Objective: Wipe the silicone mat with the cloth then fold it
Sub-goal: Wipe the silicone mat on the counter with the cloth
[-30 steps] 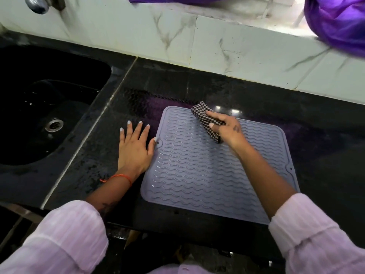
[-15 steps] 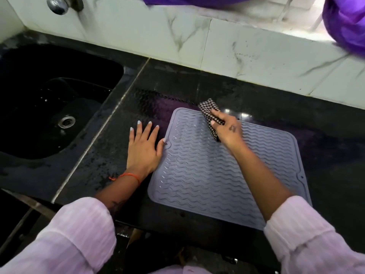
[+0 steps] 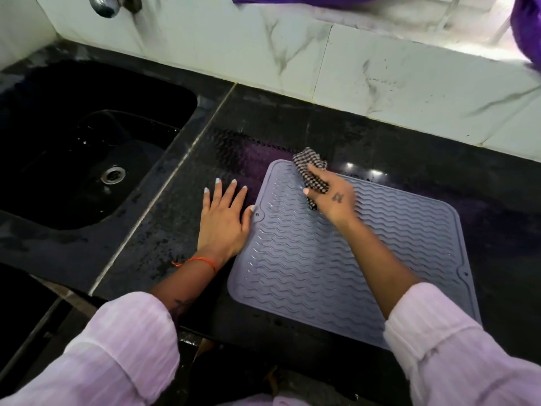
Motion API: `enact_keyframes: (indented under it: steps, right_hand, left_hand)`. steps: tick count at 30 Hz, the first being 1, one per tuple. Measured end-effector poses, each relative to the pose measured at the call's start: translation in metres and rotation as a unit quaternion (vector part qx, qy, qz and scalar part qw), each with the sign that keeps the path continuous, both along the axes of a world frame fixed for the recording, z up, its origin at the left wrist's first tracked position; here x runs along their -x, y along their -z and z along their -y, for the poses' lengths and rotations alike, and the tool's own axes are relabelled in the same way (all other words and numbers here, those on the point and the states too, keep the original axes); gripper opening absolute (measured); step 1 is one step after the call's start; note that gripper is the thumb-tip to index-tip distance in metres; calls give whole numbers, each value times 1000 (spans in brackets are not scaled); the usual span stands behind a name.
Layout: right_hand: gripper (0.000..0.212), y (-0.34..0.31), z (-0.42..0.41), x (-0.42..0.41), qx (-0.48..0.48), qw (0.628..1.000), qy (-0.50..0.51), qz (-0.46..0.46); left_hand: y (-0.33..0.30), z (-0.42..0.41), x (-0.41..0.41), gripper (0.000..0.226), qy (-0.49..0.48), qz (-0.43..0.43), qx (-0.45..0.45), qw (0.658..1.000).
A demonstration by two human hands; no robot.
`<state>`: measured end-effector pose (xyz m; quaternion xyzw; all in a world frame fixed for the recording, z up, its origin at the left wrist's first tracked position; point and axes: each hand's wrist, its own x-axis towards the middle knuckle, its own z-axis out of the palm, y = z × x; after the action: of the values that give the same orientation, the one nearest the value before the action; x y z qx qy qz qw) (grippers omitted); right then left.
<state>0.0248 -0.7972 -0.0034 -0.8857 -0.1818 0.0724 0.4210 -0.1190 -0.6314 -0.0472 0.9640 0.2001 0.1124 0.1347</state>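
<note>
A grey silicone mat (image 3: pixel 307 259) with wavy ridges lies flat on the black counter. My right hand (image 3: pixel 332 197) grips a bunched checked cloth (image 3: pixel 310 168) and presses it on the mat's far left corner, partly over the far edge. Flat on the counter lies my left hand (image 3: pixel 224 221), fingers spread, its thumb touching the mat's left edge near a small corner hole.
A black sink (image 3: pixel 87 148) with a metal drain lies to the left. A marble-tiled wall (image 3: pixel 322 68) runs behind the wet black counter (image 3: pixel 483 186), with a tap (image 3: pixel 105 5) at top left. Purple fabric (image 3: pixel 527 27) hangs at the top right.
My right hand has pushed the cloth a little farther, toward the mat's far left corner and over its edge. My left hand stays flat beside the mat. The view has shifted.
</note>
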Motion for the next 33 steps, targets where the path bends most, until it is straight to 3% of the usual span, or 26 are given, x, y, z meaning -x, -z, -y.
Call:
enact_keyframes:
  steps: [3,6,9,12,15,19,21,24,26,29,33]
  right_hand:
    - [50,-1,-11,-2,74,993,-86,34]
    - [53,-15,-9,-19,15,993,-107,-52]
    - [61,-19,-18,-26,-31,995,-68,-60]
    - [61,-10,-38,-19,83,988,-126,10]
    - [57,-11,-43,-18,196,957,-195,93]
    - [57,-15,-31,-18,253,918,-278,123]
    - [55,-20,-26,-23,217,925,-305,63]
    - [55,-27,-23,-31,110,961,-253,-22]
    - [54,-22,-29,-25,141,962,-231,19]
    - [58,-14,-38,-14,218,936,-256,106]
    - [57,-24,-31,-3,244,919,-289,108]
  left_hand:
    - [0,-1,0,58,0,3,-5,1000]
    - [0,-1,0,63,1,3,-6,1000]
    - [0,-1,0,67,2,5,-5,1000]
    - [0,-1,-1,68,1,4,-2,1000]
    - [0,-1,-1,67,0,3,-3,1000]
    - [-1,0,-1,67,2,6,-5,1000]
    - [-1,0,-1,68,2,6,-6,1000]
    - [-1,0,0,68,3,6,-4,1000]
    - [-2,0,-1,68,2,7,-3,1000]
    - [-2,1,-1,67,3,9,-2,1000]
    - [-3,1,0,67,6,9,-2,1000]
